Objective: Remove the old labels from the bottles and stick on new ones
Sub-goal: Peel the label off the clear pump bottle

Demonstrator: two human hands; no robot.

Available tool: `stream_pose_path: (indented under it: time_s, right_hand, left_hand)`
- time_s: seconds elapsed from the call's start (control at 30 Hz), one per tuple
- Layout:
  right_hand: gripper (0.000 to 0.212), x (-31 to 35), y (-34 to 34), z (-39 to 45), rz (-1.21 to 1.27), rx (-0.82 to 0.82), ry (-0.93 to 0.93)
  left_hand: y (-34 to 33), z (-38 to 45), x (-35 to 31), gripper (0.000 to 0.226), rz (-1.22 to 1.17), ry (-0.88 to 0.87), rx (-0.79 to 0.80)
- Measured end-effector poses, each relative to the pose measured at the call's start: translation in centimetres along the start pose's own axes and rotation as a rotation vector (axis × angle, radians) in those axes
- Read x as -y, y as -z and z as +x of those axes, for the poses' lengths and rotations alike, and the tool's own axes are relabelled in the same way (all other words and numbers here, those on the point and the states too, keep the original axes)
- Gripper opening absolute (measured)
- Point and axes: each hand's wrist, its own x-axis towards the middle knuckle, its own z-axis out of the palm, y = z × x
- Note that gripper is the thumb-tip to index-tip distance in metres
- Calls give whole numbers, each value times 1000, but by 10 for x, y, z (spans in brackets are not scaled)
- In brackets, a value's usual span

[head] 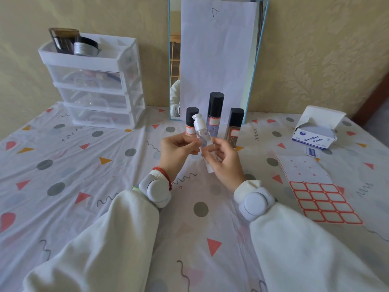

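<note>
Grip on the small clear pump bottle (201, 133) is shared: the left hand (175, 153) pinches it near the shoulder with thumb and fingertips, and the right hand (223, 161) has its fingers curled about the lower body, where a pale strip, seemingly a label or its backing, shows below the palm. Whether that strip is stuck on, half peeled or loose cannot be told. The bottle is held tilted above the table (130, 218), just in front of three dark-capped bottles (214, 114), each of which carries a red-bordered label. Risk one, in my judgement: the bottle is smooth and held only by fingertips, so a pull on the strip could twist it out of the pinch and drop it. Risk two: it sits so near the standing bottles that a slip or a jerk of the right hand could topple them. Risk three: a label peeled fast may tear and leave residue, and a new one pressed on a curved wall may wrinkle or sit crooked. The sheet of red-bordered labels (322, 203) lies to the right, well apart, with the alcohol pads box (313, 140) beyond it; reaching for either frees one hand and halves the hold.
</note>
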Motion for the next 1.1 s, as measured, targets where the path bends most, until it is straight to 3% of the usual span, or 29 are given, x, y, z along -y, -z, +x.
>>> stream_pose_path:
  time_s: [0.2,0.37,0.47,0.57,0.73,0.97,1.1]
  right_hand:
    - [39,3,0,0,75,-25,-27]
    - [20,8,2,1,292,-21,-128]
    - [28,11,5,1,293,13,-168]
    - [19,14,5,-1,347,54,-155]
    - [21,17,7,-3,327,69,-160]
    - [15,26,16,1,340,-98,-200]
    - [19,30,17,0,436,-54,-269]
  left_hand:
    - [-1,-2,-1,6,-90,-16,66]
    - [-2,0,2,16,-30,46,76]
    - [-3,-1,2,24,-11,73,185]
    - [-2,-1,1,17,-17,92,223]
    - [0,-2,3,25,-32,138,288]
    - [-1,-3,2,30,20,-23,196]
    - [-2,-3,4,35,149,-132,185]
